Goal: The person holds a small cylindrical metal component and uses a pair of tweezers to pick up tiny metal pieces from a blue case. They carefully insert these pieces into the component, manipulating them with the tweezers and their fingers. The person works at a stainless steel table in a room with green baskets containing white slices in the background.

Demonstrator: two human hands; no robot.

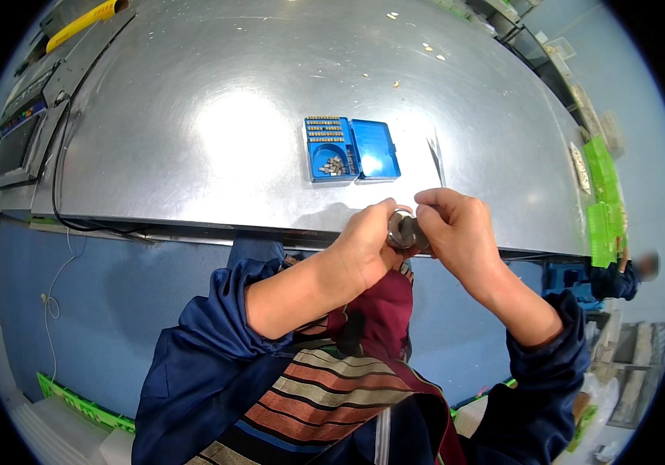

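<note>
My left hand is closed around a round, shiny metal piece with a dark middle, held just in front of the table's near edge. Against the right side of this piece is my right hand, its thumb and forefinger bent together; what sits between their tips is too small to make out. Beyond the hands, a small blue box lies on the table with its lid swung over to the right. Rows of brass-coloured little blocks fill its far part, and loose silvery blocks lie in its round hollow.
The steel table spans the view, with pale crumbs scattered on its far part. A machine with a black cable stands at left. Green crates are at right, near another person.
</note>
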